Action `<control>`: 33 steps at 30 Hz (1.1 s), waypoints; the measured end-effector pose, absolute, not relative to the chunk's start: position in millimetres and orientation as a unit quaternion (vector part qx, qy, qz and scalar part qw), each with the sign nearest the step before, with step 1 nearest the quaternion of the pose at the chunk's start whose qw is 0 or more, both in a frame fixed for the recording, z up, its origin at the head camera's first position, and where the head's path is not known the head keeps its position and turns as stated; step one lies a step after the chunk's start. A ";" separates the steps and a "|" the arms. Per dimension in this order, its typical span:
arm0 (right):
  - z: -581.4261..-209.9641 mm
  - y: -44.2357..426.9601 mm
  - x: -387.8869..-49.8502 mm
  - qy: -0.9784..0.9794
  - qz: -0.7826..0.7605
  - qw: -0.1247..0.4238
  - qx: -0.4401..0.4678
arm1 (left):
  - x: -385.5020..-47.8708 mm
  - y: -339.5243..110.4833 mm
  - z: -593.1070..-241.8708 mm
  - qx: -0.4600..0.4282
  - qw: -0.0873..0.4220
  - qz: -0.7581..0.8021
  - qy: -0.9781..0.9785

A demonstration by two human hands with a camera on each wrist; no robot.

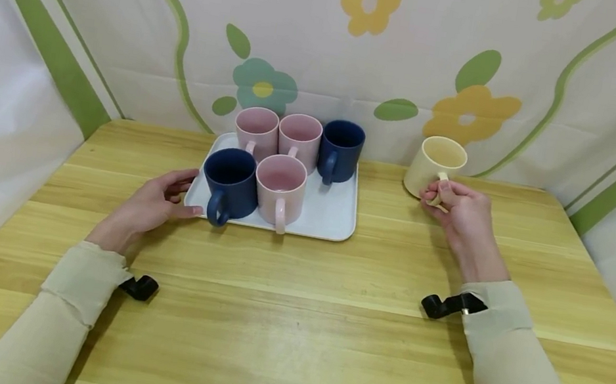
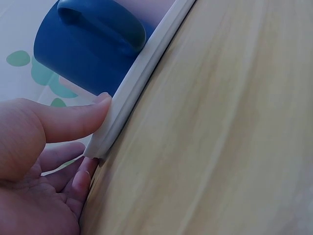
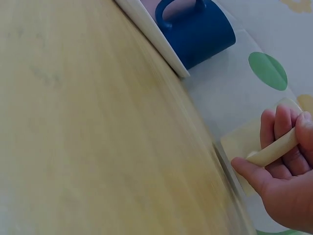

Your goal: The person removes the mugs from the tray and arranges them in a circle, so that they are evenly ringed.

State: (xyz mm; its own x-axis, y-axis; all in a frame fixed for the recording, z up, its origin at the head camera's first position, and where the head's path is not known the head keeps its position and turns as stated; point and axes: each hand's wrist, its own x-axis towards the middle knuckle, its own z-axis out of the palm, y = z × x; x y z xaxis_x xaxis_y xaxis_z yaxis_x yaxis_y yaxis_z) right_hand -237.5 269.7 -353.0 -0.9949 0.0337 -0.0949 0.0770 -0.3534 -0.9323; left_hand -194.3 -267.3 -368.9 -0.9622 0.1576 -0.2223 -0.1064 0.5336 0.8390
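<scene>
My left hand (image 1: 150, 200) holds the near-left corner of a white tray (image 1: 330, 214). In the left wrist view the thumb lies on the tray's rim, with the fingers around and partly under its edge. Five-odd cups aside, the nearest to it is a navy mug (image 1: 238, 189) standing on the tray. To the right of the tray, my right hand (image 1: 464, 220) pinches the handle of a cream mug (image 1: 426, 168), which leans slightly. Whether the base of this mug touches the table cannot be told. Its handle (image 3: 275, 150) shows between thumb and fingers in the right wrist view.
Pink mugs stand on the tray at the front (image 1: 267, 202), back left (image 1: 261, 135) and back middle. Another navy mug (image 1: 344, 151) is at the back right. The wooden table (image 1: 287, 328) ends at a flowered curtain (image 1: 319, 34).
</scene>
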 end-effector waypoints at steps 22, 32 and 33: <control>-362.2 280.8 -244.6 0.585 -0.809 0.007 0.049 | -195.7 -267.4 -368.8 0.017 0.135 0.468 0.873; -358.3 282.5 -244.3 0.626 -0.777 0.018 0.066 | -198.4 -268.8 -372.7 0.017 0.132 0.470 0.873; -357.5 282.3 -244.1 0.627 -0.776 0.019 0.069 | -198.3 -268.5 -372.3 0.017 0.132 0.470 0.872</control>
State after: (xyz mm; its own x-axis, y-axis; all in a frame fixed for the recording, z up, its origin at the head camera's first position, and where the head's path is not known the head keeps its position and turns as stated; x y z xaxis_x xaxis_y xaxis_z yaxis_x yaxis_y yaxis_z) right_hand -244.1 282.3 -357.5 -0.9898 0.0564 -0.1306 0.1159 -0.2123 -0.9703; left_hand -198.3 -268.5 -372.3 -0.9644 0.1536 -0.2152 -0.0952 0.5575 0.8247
